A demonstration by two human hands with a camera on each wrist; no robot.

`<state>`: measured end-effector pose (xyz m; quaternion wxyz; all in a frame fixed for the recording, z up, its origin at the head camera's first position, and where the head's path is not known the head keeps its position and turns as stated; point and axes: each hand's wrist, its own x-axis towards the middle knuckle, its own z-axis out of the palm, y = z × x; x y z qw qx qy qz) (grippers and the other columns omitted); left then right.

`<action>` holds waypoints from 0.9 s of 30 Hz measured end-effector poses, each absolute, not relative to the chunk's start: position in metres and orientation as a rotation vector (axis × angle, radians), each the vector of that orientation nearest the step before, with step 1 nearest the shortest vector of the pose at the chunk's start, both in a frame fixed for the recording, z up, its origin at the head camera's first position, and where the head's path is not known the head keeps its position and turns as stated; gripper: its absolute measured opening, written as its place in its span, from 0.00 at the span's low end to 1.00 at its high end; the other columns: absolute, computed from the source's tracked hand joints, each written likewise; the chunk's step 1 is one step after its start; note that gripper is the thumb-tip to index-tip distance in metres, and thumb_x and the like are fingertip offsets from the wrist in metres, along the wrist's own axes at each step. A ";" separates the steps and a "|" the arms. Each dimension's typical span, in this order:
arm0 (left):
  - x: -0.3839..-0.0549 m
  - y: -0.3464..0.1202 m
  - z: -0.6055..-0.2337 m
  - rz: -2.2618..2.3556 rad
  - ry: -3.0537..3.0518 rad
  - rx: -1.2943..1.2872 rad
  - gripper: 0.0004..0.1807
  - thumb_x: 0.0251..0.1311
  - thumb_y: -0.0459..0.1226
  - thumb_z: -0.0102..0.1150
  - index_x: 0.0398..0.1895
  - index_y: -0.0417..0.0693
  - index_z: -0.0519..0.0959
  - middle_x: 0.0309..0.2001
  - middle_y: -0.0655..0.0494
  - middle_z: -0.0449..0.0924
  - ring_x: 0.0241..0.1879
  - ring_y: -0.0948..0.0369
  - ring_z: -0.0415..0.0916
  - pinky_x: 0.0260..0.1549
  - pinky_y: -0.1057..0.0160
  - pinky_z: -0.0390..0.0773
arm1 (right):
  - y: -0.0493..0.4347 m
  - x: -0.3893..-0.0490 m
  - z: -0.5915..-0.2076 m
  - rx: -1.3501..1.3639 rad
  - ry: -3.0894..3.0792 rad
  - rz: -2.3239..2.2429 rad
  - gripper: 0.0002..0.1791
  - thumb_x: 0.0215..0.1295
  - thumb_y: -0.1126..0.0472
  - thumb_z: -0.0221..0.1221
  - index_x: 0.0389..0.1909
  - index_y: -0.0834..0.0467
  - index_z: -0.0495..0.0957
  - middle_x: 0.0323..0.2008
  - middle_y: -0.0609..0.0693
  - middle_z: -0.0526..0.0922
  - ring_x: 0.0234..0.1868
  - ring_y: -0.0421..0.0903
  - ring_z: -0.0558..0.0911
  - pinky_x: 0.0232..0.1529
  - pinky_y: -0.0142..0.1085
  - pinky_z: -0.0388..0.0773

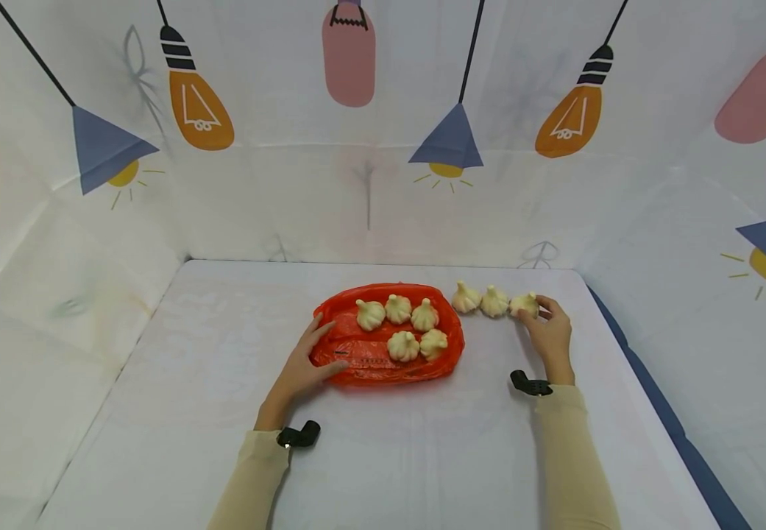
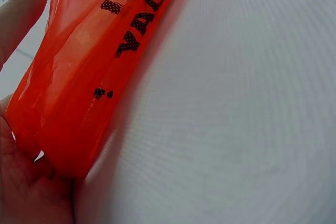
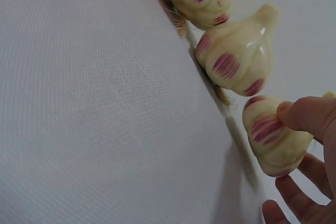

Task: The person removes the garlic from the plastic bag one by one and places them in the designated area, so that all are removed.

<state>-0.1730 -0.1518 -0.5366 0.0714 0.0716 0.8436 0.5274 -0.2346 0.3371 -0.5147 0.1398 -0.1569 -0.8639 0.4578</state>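
A red plastic bag (image 1: 363,375) with black print lies on the table, its rim forming an oval. Several garlic bulbs (image 1: 403,346) sit inside it. My left hand (image 1: 299,368) holds the bag's left end, thumb over the near rim and fingers spread along the far side; some fingers are hidden behind the plastic in the left wrist view. To the right of the bag, my right hand (image 1: 550,335) pinches a garlic bulb (image 3: 275,135) between thumb and fingers. Two more bulbs, a middle one (image 1: 494,302) and a left one (image 1: 466,297), stand beside it in a row.
The white table (image 1: 409,471) ends at a back edge against a printed sheet (image 1: 369,191) with lamp pictures. Along the right side of the table runs a dark blue strip (image 1: 654,397). Each wrist wears a black camera mount, such as the right one (image 1: 530,383).
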 end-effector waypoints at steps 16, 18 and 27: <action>-0.173 -0.151 -0.537 1.584 2.531 0.200 0.47 0.57 0.51 0.74 0.80 0.60 0.62 0.85 0.58 0.42 0.83 0.46 0.39 0.75 0.32 0.50 | 0.337 -0.236 -0.516 -0.448 -2.525 1.342 0.30 0.70 0.59 0.64 0.70 0.64 0.70 0.71 0.64 0.72 0.70 0.64 0.73 0.68 0.55 0.73; -0.173 -0.151 -0.537 1.589 2.529 0.202 0.47 0.57 0.50 0.74 0.80 0.59 0.62 0.85 0.58 0.42 0.83 0.46 0.39 0.75 0.32 0.50 | 0.338 -0.236 -0.517 -0.447 -2.527 1.343 0.30 0.70 0.59 0.64 0.70 0.64 0.71 0.71 0.65 0.72 0.70 0.65 0.73 0.69 0.55 0.73; -0.174 -0.151 -0.537 1.588 2.533 0.209 0.47 0.57 0.50 0.74 0.80 0.58 0.63 0.85 0.57 0.42 0.83 0.45 0.39 0.75 0.31 0.50 | 0.339 -0.237 -0.519 -0.431 -2.535 1.326 0.30 0.70 0.59 0.63 0.70 0.65 0.70 0.71 0.65 0.72 0.70 0.65 0.74 0.69 0.56 0.73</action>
